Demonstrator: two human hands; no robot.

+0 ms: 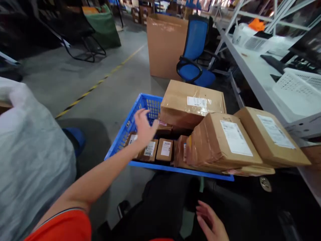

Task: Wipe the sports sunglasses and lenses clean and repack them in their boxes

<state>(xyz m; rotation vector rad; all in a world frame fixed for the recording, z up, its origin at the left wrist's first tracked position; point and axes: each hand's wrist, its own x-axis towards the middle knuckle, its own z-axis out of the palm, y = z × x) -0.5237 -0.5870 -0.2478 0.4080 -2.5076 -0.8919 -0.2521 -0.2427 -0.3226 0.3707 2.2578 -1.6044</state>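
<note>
My left hand (pixel 145 129) reaches over the left part of a blue plastic crate (pixel 117 139), fingers apart and holding nothing. Below it, small labelled cardboard boxes (pixel 165 149) stand in a row along the crate's near side. A large carton (pixel 192 100) rests at the crate's far side, and a taped carton (pixel 220 140) is stacked at its right. Another labelled carton (pixel 272 137) lies beyond that one, past the crate's right side. Low in front of my dark trousers, my right hand (pixel 210 221) hangs with fingers loosely curled and apart, with nothing in it.
A blue office chair (pixel 197 50) and a tall cardboard box (pixel 163 50) stand behind the crate. A worktable (pixel 253 70) with a white basket (pixel 296 90) runs along the right. On the left bulges a grey sack (pixel 35 160). Yellow-black tape (pixel 100 82) marks the floor.
</note>
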